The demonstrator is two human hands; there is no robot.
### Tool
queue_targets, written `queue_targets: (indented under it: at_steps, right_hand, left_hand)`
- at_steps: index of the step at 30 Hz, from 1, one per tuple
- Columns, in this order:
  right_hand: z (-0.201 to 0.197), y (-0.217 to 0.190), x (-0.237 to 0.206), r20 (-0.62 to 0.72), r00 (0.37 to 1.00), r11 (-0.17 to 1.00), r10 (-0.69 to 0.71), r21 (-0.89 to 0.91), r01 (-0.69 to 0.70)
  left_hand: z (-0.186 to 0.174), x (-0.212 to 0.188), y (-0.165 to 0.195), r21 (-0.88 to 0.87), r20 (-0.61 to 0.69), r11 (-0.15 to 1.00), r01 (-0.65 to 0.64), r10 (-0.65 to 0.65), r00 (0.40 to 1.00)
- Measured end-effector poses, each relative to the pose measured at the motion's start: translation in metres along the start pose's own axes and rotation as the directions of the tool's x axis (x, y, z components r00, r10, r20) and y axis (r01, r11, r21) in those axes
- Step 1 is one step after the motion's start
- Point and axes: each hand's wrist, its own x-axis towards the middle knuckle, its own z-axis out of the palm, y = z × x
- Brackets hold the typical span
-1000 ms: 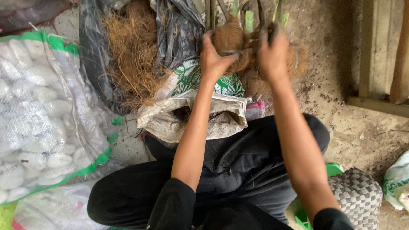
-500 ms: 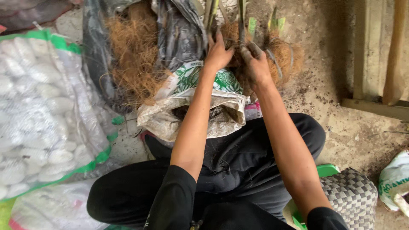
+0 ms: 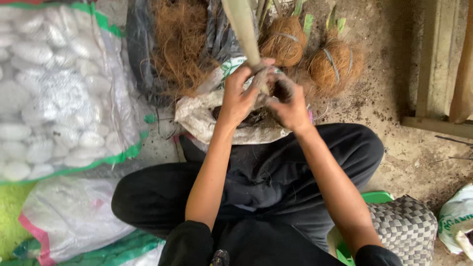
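My left hand [image 3: 238,96] grips the lower end of a pale green plant stem [image 3: 242,29] that rises toward the camera. My right hand [image 3: 290,104] is closed on the dark, soil-covered root end of the same stem, just over an open white sack [image 3: 207,116] of dark soil. Two finished balls wrapped in brown coconut fibre, one on the left [image 3: 285,43] and one on the right [image 3: 336,63], stand on the ground behind my hands, each with green shoots sticking up.
A loose heap of coconut fibre [image 3: 180,44] lies in a black plastic bag at the back. A clear bag of white oval pieces [image 3: 54,88] fills the left. A checkered woven bag [image 3: 404,229] and green stool edge sit at my right. Wooden posts [image 3: 443,64] stand far right.
My hands have left the fibre-wrapped ball at the back, come closer to me and taken hold of a bare plant stem over the soil sack.
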Motion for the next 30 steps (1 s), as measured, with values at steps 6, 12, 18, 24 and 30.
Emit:
queue_targets:
  at_steps: [6, 12, 18, 24, 30]
  right_hand:
    - [0.023, 0.004, -0.054, 0.399, 0.915, 0.975, 0.056, 0.174, -0.136]
    - [0.043, 0.048, -0.038, 0.383, 0.747, 0.814, 0.543, -0.458, -0.357]
    - [0.073, 0.048, -0.019, 0.179, 0.982, 0.815, 0.06, -0.577, 0.056]
    - [0.113, 0.025, -0.012, 0.337, 0.8, 0.647, 0.498, -0.758, -0.083]
    - [0.178, 0.033, 0.004, 0.418, 0.755, 0.527, 0.505, -0.842, 0.114]
  left_hand:
    - [-0.043, -0.1, -0.027, 0.104, -0.081, 0.984, -0.146, 0.155, 0.985]
    - [-0.078, -0.137, -0.081, 0.221, -0.117, 0.955, 0.199, -0.177, 0.977]
    - [-0.099, -0.122, -0.096, 0.265, -0.322, 0.928, 0.263, -0.172, 0.931]
    - [-0.114, -0.126, -0.096, -0.019, -0.33, 1.0, 0.02, -0.025, 0.944]
    - [-0.116, -0.132, -0.079, 0.027, -0.311, 0.995, -0.097, 0.1, 0.945]
